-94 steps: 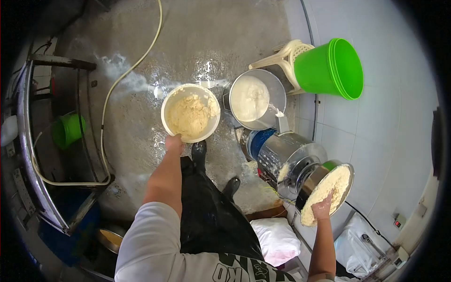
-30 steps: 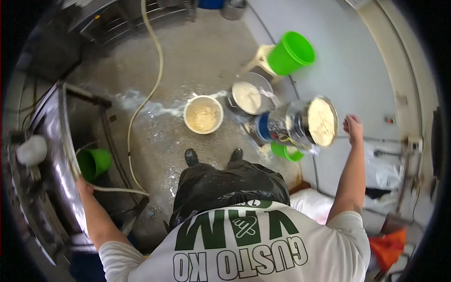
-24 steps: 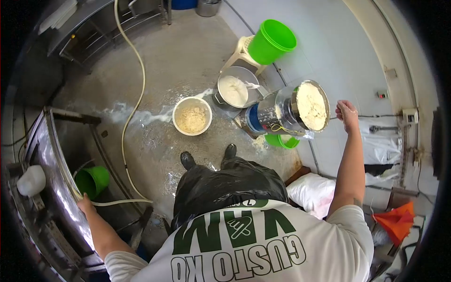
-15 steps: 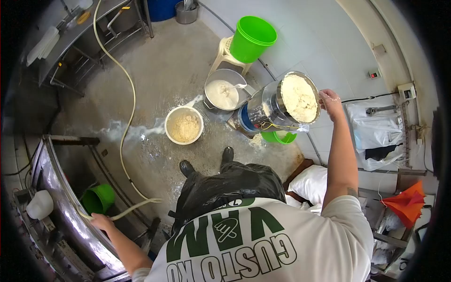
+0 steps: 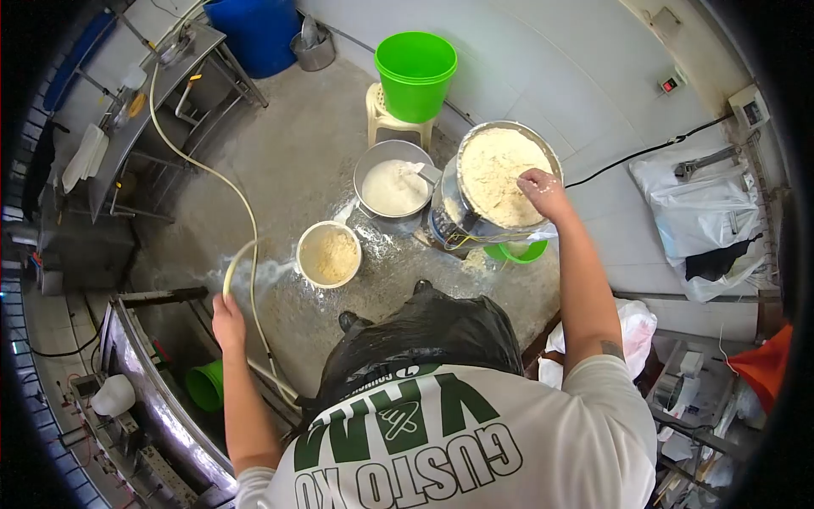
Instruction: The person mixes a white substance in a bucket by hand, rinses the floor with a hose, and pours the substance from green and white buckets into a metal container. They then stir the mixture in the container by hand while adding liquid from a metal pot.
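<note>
My left hand (image 5: 227,322) is closed round a pale hose (image 5: 238,261), whose free end curves toward the wet floor beside the white bucket (image 5: 302,270). That bucket holds a pale crumbly mass (image 5: 332,258). My right hand (image 5: 541,192) reaches over the rim of the steel hopper (image 5: 553,154) of a grinder-like machine, its fingers bunched at the pale mash (image 5: 496,165) filling it. Whether they pinch any of it is hidden. Beside the machine's spout stands a metal pot (image 5: 360,180) of whitish, frothy slurry (image 5: 395,188).
A green bucket (image 5: 415,81) sits on a cream plastic stool (image 5: 376,109). Below the machine is a green basin (image 5: 532,253). At left stand a steel sink table (image 5: 182,59) and a steel trough (image 5: 144,373). White splashes mark the concrete floor (image 5: 292,140).
My left hand has lifted the hose forward, away from the trough. My right hand has gone from the hopper's outer rim to over the mash. The camera view has shifted.
</note>
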`<state>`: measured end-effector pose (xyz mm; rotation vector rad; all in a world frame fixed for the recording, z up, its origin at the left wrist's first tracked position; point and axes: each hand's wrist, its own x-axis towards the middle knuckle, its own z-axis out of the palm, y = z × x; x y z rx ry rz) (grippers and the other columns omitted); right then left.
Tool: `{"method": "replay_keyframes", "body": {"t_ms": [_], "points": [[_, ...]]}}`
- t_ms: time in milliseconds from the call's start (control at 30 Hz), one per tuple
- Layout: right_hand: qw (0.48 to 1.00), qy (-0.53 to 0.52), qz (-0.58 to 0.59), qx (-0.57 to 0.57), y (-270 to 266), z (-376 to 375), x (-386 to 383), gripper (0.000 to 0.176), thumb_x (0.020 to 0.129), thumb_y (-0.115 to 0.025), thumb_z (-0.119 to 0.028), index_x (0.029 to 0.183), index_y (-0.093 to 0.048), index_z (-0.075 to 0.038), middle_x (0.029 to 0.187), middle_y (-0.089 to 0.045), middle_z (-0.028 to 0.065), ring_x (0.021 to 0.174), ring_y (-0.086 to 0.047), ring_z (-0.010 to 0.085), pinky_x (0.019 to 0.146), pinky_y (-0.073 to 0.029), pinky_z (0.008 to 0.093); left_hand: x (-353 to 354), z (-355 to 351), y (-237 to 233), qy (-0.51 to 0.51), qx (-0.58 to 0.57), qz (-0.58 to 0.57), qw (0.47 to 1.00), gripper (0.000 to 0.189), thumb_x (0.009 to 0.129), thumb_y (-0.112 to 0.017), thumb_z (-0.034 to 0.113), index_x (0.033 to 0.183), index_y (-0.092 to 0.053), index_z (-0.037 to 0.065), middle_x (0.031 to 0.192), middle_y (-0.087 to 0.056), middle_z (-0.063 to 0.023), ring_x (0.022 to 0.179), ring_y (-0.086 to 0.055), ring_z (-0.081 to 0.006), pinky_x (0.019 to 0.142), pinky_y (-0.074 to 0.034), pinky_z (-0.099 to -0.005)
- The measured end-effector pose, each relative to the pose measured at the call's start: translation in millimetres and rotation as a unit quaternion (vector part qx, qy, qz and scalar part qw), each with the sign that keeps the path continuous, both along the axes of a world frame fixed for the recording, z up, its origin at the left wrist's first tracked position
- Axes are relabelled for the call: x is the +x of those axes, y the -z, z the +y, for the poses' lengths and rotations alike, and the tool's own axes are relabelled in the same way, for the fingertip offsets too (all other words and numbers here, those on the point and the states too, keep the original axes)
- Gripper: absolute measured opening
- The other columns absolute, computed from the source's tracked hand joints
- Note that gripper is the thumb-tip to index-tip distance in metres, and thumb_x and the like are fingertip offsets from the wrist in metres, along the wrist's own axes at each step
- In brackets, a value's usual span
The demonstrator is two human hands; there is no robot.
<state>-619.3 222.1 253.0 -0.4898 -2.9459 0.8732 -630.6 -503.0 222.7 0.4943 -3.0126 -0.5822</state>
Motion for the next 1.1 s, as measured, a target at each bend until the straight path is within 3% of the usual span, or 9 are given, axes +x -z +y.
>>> {"method": "replay_keyframes", "body": {"t_ms": [100,300,567,700,933,1033,1100], "points": [[1.000,0.002,-0.002,-0.030,6,17,6,0.031,0.092,-0.066,-0.032,0.101,-0.071,-0.004,0.099,-0.072,0.0191,0.095,-0.069,0.0339,0.086,-0.054,0.0423,-38,59,-18,0.083,0.038,0.007,0.996,0.041,0.105,-0.046,0.039,0.122,-0.062,0.005,0.104,-0.068,-0.0281,0.100,-0.064,-0.0485,0.084,-0.050,-0.0519],[0.998,-0.001,-0.013,-0.054,10,32,7,0.031,0.092,-0.065,-0.033,0.102,-0.071,-0.004,0.099,-0.072,0.0181,0.094,-0.069,0.0336,0.085,-0.054,0.0421,-85,207,-53,0.233,0.139,-0.146,0.951,0.043,0.103,-0.052,0.039,0.124,-0.065,0.004,0.109,-0.070,-0.0241,0.105,-0.066,-0.0404,0.091,-0.051,-0.0436],[0.999,-0.014,-0.002,-0.046,0,25,1,0.029,0.094,-0.066,-0.031,0.104,-0.070,-0.004,0.097,-0.073,0.0147,0.091,-0.069,0.0292,0.083,-0.054,0.0394,-154,325,-19,0.355,0.149,-0.138,0.912,0.043,0.102,-0.053,0.040,0.117,-0.067,0.003,0.110,-0.070,-0.0240,0.106,-0.066,-0.0403,0.092,-0.050,-0.0452],[0.998,0.006,-0.007,-0.057,-9,22,10,0.028,0.093,-0.065,-0.030,0.103,-0.071,-0.005,0.099,-0.073,0.0162,0.093,-0.069,0.0338,0.084,-0.054,0.0421,-170,350,-15,0.394,0.154,-0.168,0.890,0.042,0.101,-0.052,0.039,0.114,-0.068,0.002,0.109,-0.070,-0.0240,0.105,-0.066,-0.0405,0.091,-0.050,-0.0453],[0.998,0.054,-0.009,-0.032,-15,29,5,0.027,0.092,-0.066,-0.030,0.103,-0.071,-0.005,0.100,-0.073,0.0161,0.094,-0.070,0.0334,0.084,-0.055,0.0415,-168,347,-13,0.450,0.143,-0.222,0.853,0.041,0.099,-0.055,0.038,0.108,-0.068,0.001,0.102,-0.071,-0.0244,0.098,-0.067,-0.0415,0.087,-0.051,-0.0464],[0.999,0.042,0.008,-0.029,-20,28,-8,0.031,0.092,-0.066,-0.030,0.108,-0.070,-0.004,0.108,-0.071,0.0175,0.100,-0.069,0.0334,0.088,-0.053,0.0425,-157,321,-23,0.462,0.225,-0.198,0.835,0.038,0.101,-0.055,0.035,0.105,-0.066,-0.001,0.091,-0.068,-0.0195,0.084,-0.065,-0.0333,0.080,-0.050,-0.0425],[0.998,0.052,-0.009,-0.039,-12,25,-12,0.034,0.093,-0.066,-0.032,0.112,-0.070,-0.004,0.111,-0.071,0.0181,0.101,-0.069,0.0334,0.089,-0.054,0.0427,-141,301,-45,0.423,0.266,-0.179,0.848,0.034,0.103,-0.055,0.031,0.106,-0.065,-0.001,0.083,-0.064,-0.0098,0.077,-0.059,-0.0204,0.075,-0.049,-0.0360]]}}
